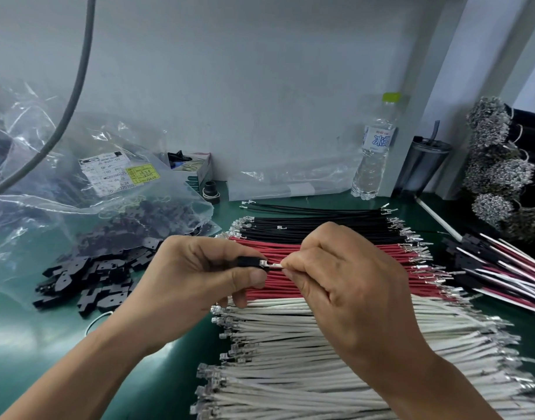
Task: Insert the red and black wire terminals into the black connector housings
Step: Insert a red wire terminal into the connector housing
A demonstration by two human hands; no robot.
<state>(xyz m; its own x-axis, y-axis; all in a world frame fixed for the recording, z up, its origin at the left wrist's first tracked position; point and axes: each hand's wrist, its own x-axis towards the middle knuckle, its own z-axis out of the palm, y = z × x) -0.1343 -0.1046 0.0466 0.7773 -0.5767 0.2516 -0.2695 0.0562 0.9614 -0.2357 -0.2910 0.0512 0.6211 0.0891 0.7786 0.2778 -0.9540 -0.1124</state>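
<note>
Insertion step, head view. Left hand (199,274) gripping a black housing (251,262) between thumb and curled fingers, just above the red wires (336,262). Right hand (336,277) pinching a white wire just behind its metal terminal (264,263), fingers clenched on the insulation. Terminal tip touching the housing mouth, barrel exposed, so judged not yet seated. Wire colour in hand reads white, though the task names red and black.

Stock, placed relative to the red wires: black wires (320,225) just behind, white wires (320,359) in front, loose housings (87,280) well to the left on the green tabletop (47,344), clear bag (93,177) of more housings behind those, finished assemblies (502,271) to the right. Water bottle (375,150) and dark cup (423,165) against the wall behind the black wires.

Next move, as judged: straight push along the cavity axis, terminal kept level and correctly turned for its latch, housing held firm against the thrust. Then a light tug to confirm locking. Then selection of a red or black wire for the neighbouring cavity. Cavity count and terminal orientation too small to tell.
</note>
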